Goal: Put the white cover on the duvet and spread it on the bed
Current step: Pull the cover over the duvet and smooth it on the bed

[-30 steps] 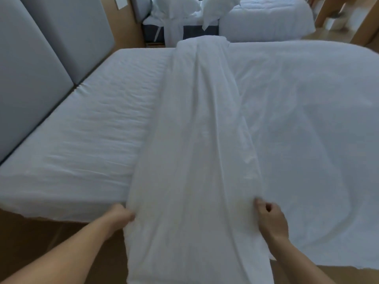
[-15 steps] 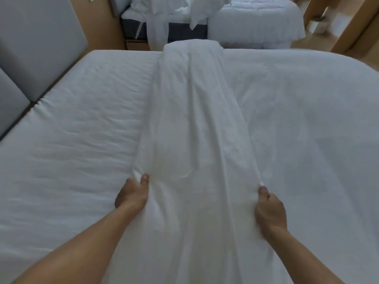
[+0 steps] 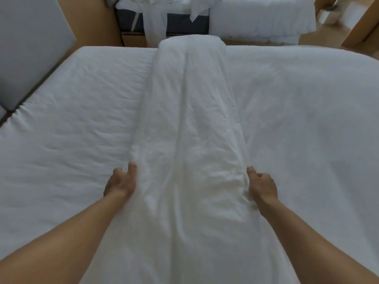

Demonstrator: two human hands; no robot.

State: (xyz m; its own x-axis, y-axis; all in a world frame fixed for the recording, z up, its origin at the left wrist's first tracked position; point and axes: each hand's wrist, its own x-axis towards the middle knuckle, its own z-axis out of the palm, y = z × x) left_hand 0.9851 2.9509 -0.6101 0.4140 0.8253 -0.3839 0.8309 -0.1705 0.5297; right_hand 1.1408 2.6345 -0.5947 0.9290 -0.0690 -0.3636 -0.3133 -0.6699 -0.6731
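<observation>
While both bare forearms reach forward from the lower edge of the head view, the left hand (image 3: 121,183) sits at the left border of a long, creased white fabric band (image 3: 190,119), thumb laid on top and fingers curled against the fold, pinching that border. The right hand (image 3: 263,186) is at the opposite border, thumb forward and fingers curled, gripping the bunched cloth there. The white fabric band lies lengthwise down the middle of a wide bed with a wrinkled white sheet (image 3: 71,119), running from the near side to the far edge, where its rounded end sits. Whether it is duvet or cover cannot be told. Right of it a smoother white layer (image 3: 307,119) covers the mattress. A grey padded headboard panel (image 3: 30,48) stands at the left. Beyond, a second bed with white bedding (image 3: 262,19) stands on a tan wooden floor (image 3: 324,37).
</observation>
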